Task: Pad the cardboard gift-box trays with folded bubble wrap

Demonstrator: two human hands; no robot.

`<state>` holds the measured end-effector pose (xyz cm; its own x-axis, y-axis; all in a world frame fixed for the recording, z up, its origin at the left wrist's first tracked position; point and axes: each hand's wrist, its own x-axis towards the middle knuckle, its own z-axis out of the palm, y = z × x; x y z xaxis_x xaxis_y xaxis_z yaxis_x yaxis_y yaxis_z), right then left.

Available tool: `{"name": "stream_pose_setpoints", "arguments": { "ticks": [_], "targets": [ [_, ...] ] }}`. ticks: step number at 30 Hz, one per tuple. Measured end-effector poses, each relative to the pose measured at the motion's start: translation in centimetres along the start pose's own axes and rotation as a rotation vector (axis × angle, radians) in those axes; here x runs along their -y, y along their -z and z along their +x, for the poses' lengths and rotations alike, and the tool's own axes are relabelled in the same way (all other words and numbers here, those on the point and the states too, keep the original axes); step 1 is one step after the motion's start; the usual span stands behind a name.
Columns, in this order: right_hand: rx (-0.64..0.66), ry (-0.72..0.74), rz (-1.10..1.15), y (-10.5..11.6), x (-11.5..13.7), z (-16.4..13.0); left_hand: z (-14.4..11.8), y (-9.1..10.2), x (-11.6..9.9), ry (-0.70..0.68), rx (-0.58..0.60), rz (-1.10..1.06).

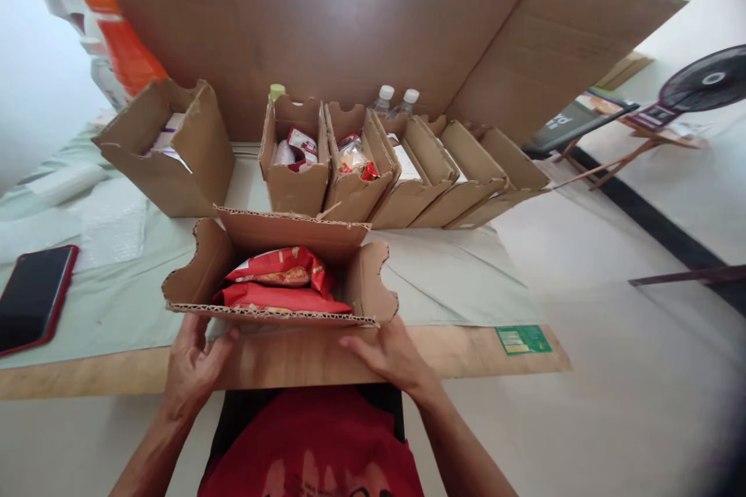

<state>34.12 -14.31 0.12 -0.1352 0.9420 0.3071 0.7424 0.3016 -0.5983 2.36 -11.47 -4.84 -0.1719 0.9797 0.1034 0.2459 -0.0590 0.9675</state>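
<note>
Boxes on the counter (466, 279), one near, more far back.

The open box (280, 272) sits in the lower middle of the frame with snack packs (280, 283) in it. A hand rests at each near corner. Behind it stands a row of boxes (396, 171) with two bottles (396, 99) at their back. Another box (169, 144) is at the upper left. A phone (33, 297) lies at the far left.

A dark phone (32, 297) lies at left edge; a row of open cartons (402, 171) stands centre; a fan (708, 81) occupies upper right.
</note>
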Motion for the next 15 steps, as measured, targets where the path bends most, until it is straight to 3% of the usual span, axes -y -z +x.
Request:
{"name": "stream_pose_setpoints", "arguments": {
  "ticks": [3,11,13,15],
  "targets": [
    [-0.091,-0.071,0.035,-1.9,-0.6,1.6,1.3,-1.9,-0.6,-0.004,0.004,-0.019],
    [-0.296,-0.278,0.042,0.1,-6.4,5.4,8.0,-9.8,-2.5,-0.229,0.115,0.086],
    [-0.258,-0.305,0.050,-0.5,-7.7,5.5,8.8,-10.0,-2.3,-0.257,0.109,0.140],
    [-0.224,-0.309,0.018,-1.4,-8.5,4.6,8.8,-8.5,-1.6,-0.265,0.076,0.218]
  ]
}}
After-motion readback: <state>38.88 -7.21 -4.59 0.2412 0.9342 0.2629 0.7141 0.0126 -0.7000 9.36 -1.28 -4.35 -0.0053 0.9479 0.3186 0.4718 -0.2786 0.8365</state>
